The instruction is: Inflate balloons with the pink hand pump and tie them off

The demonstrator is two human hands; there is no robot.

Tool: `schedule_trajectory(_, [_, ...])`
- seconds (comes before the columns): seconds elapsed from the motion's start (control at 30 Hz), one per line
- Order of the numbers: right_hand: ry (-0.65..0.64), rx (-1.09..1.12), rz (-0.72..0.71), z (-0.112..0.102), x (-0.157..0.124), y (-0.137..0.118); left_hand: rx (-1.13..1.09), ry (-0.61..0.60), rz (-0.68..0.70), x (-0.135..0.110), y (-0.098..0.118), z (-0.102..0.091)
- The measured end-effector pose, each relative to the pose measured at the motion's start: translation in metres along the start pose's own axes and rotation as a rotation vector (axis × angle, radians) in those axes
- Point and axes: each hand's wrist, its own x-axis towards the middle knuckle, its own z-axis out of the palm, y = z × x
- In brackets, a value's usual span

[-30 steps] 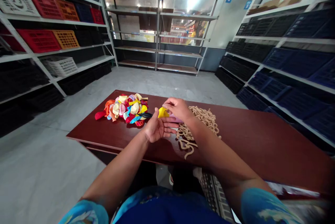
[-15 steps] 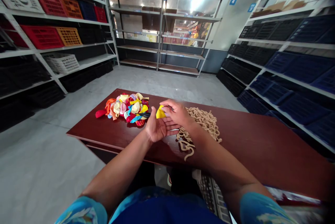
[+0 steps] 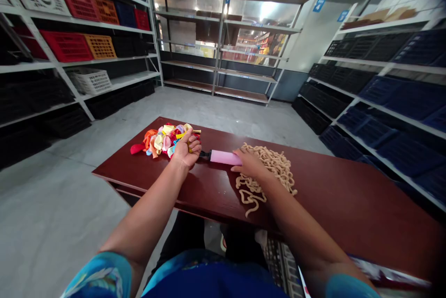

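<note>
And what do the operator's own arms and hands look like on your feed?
The left hand and right hand are bare, with no gloves and nothing visible on the wrists. Both forearms are uncovered. The left sleeve is short, bright blue with a pale pattern; the right sleeve is blue too, cut off by the frame's lower edge.

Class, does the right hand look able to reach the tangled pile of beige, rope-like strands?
Likely yes: the right hand is by the beige pile, nothing visibly between, though it may first need to release the pink, black-tipped cylinder.
</note>
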Motion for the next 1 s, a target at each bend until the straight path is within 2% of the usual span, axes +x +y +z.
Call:
schedule_trajectory(0.17, [0.077, -0.001, -0.007, 0.001, -0.003, -0.001, 0.010, 0.049, 0.030, 0.012, 0.007, -0.002])
schedule_trajectory(0.33, [0.350, 0.076, 0.038, -0.020, -0.023, 0.002, -0.024, 0.109, 0.142, 0.018, 0.023, -0.002])
schedule_trajectory(0.4, [0.416, 0.114, -0.024, -0.028, -0.036, 0.000, -0.036, 0.109, 0.178, 0.019, 0.027, -0.001])
schedule_trajectory(0.5, [0.444, 0.149, -0.121, -0.035, -0.054, -0.008, -0.058, 0.111, 0.214, 0.021, 0.029, 0.000])
schedule_trajectory(0.63, [0.458, 0.148, -0.117, -0.033, -0.065, -0.014, -0.082, 0.105, 0.208, 0.020, 0.029, 0.003])
schedule_trajectory(0.8, [0.461, 0.115, -0.108, -0.025, -0.063, -0.010, -0.074, 0.081, 0.197, 0.016, 0.026, 0.008])
schedule_trajectory(1.0, [0.457, 0.101, -0.102, -0.019, -0.058, -0.012, -0.008, 0.074, 0.297, 0.012, 0.015, 0.012])
